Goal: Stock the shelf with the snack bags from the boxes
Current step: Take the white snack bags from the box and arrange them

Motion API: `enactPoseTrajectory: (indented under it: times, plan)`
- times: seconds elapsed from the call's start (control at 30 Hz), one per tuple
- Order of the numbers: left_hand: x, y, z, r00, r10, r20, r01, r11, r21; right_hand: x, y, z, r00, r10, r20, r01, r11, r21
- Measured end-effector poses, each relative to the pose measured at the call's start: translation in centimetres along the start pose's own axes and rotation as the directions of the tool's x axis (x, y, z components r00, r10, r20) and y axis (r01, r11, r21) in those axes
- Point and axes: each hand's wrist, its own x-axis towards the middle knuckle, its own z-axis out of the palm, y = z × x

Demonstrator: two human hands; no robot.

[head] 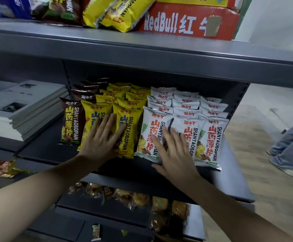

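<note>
Only the head view to go on, looking down at a grey shelf (42, 147) halfway up a metal rack. Got the left hand (100, 142) laid flat on the two front yellow bags (130, 135), fingers straight and spread wide, gripping nothing, just touching the fronts. Same deal with the right hand (175, 154): palm down on the front white bags (210, 137), fingers straight and fanned out, holding nothing either. Reaching in bare-armed from the bottom edge on both sides.

Seeing the snack bags all stood up in rows on that shelf, leaning back a bit. Starting with brown bags (70, 121) in one row on the left, touching the yellow next to them. Then two rows of yellow in the middle and three rows of white on the right, running out to the shelf's right end. Fronts sitting near the shelf lip, with more lined up behind toward the back panel. Can't count the back ones for sure.

Over in the next bay to the left, apart from the brown row, spotting a pile of grey booklets (25, 109) lying flat. Up top, seeing a red box (191, 21) with some loose bags (119, 13) flopped over right against it. Down on the level below, making out clear cookie packs (142, 199), kinda blurry. Far right, catching somebody's legs in jeans (290, 142) out on the floor, well away from the rack
</note>
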Motion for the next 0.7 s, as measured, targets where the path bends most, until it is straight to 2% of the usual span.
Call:
enactPoseTrajectory:
  times: [0.13,0.47,0.6,0.7]
  plan:
    - [0.7,0.7,-0.2,0.997,-0.063,0.041,0.063,0.998,0.014,2.3,-1.4,1.2,0.997,0.007,0.071,-0.002,0.997,-0.082]
    - [0.4,-0.3,-0.6,1.0,-0.008,-0.019,0.008,1.0,-0.029,2.2,-0.6,1.3,0.996,-0.049,0.069,0.059,0.988,-0.145]
    - [-1.8,-2.3,-0.7,0.989,-0.146,-0.023,0.144,0.988,-0.057,2.6,-1.8,-0.2,1.0,0.015,-0.026,-0.019,0.991,-0.135]
    - [-4.2,-4.2,0.2,0.964,-0.254,0.083,0.261,0.961,-0.089,4.1,-4.0,-0.6,0.996,-0.03,-0.081,0.023,0.995,-0.092]
